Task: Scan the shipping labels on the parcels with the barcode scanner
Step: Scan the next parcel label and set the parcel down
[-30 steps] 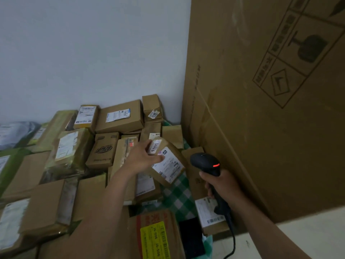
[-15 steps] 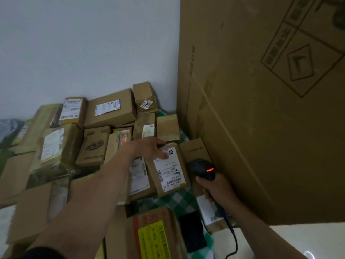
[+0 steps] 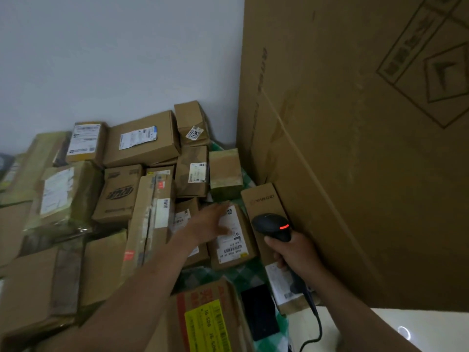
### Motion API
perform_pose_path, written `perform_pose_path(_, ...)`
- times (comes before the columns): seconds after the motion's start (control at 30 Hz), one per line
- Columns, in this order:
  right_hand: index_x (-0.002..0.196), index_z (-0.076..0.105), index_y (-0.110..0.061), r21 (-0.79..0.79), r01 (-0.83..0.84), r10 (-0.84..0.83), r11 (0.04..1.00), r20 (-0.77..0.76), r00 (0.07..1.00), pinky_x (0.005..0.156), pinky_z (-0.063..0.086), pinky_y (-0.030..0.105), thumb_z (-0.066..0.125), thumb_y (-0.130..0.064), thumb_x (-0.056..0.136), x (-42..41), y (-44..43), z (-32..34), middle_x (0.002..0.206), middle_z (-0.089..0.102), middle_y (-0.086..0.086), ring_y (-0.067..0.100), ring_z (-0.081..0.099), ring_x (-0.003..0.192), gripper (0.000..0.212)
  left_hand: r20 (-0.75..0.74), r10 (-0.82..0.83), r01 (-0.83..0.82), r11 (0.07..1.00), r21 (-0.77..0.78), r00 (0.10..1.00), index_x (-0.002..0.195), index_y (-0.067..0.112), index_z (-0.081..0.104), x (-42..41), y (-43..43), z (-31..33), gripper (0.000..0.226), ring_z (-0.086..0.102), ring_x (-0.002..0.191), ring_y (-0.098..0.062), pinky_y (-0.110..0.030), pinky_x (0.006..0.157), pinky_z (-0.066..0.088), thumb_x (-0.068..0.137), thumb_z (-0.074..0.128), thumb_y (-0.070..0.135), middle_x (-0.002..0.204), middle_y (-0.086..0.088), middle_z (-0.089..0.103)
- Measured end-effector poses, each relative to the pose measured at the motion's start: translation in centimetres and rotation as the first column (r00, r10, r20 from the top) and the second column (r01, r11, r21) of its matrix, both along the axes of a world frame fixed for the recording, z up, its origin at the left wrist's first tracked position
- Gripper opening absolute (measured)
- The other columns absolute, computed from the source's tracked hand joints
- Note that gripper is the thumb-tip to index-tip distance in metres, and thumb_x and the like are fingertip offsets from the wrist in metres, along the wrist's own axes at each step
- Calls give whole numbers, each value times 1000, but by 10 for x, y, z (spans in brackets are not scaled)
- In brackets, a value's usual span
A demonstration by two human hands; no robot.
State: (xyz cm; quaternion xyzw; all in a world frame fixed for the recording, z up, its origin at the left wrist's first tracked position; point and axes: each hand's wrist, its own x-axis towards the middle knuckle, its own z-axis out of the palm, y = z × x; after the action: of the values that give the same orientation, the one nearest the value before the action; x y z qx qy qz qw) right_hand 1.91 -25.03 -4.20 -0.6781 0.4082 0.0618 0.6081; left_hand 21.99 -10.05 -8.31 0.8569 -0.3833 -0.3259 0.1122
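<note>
Black handheld scanner [image 3: 272, 226] gripped in your right hand [image 3: 295, 252] | left hand [image 3: 215, 219] open, flat on small brown labelled parcel [image 3: 232, 237] | fingers may cover barcode, misread

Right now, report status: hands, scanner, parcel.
Left hand open, flat on small parcel, label up. Right hand gripping barcode scanner, red light on, beside the parcel. Nothing between them.

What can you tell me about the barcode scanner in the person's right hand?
The barcode scanner is a black, matte plastic handheld with a rounded head and a thin red-orange light glowing on it. The right hand grips its handle, head pointing forward and left toward the labelled small parcel that the left hand rests on. A black cable trails down from the handle. Its scan window is not visible.
</note>
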Motion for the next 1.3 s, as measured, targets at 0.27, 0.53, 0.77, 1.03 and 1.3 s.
perform_pose_path(0.27, 76, 62, -10, -89, -76, 77, 993, 10, 997, 51, 46, 30, 71, -26, 90, 1, 6, 3, 60, 60, 6, 19, 57, 49, 23, 232, -134, 109, 987, 116, 963, 156, 23, 25, -31, -1, -1, 82, 29, 145, -25, -46, 122, 5, 89, 65, 47, 157, -2, 33)
perform_pose_path(0.53, 70, 59, -17, -148, -198, 215, 969, 112, 970, 53, 46, 28, 71, -26, 90, 22, 30, 28, 50, 58, -3, 10, 54, 40, 25, 518, 588, -522, 803, -286, 621, 146, 18, 42, -37, 69, 32, 66, 36, 139, -33, -48, 116, 27, 88, 68, 34, 151, -14, 38)
perform_pose_path(0.77, 78, 61, -23, -181, -275, 304, 944, 154, 940, 45, 44, 20, 72, -27, 90, 30, 50, 43, 59, 61, -4, 6, 55, 41, 17, 319, 732, -762, 646, -46, 602, 154, 37, -2, -44, 110, 29, 103, 27, 139, -41, -53, 113, 30, 82, 69, 55, 155, -22, 14)
perform_pose_path(1.03, 71, 63, -21, -195, -212, 242, 958, 146, 959, 47, 44, 23, 73, -27, 88, 26, 51, 37, 51, 59, -6, 7, 57, 43, 21, 142, 847, -818, 531, -223, 512, 148, 40, 11, -61, 116, 37, 90, 38, 127, -36, -51, 103, 42, 78, 63, 60, 142, -14, 31)
perform_pose_path(1.3, 75, 61, -12, -162, 50, -17, 985, 200, 980, 47, 45, 28, 72, -27, 88, 20, 26, 34, 52, 59, -1, 12, 55, 43, 23, 6, 800, -769, 578, -273, 600, 152, 37, 16, -92, 47, 48, 95, 39, 125, -28, -43, 98, 41, 74, 64, 64, 136, -8, 36)
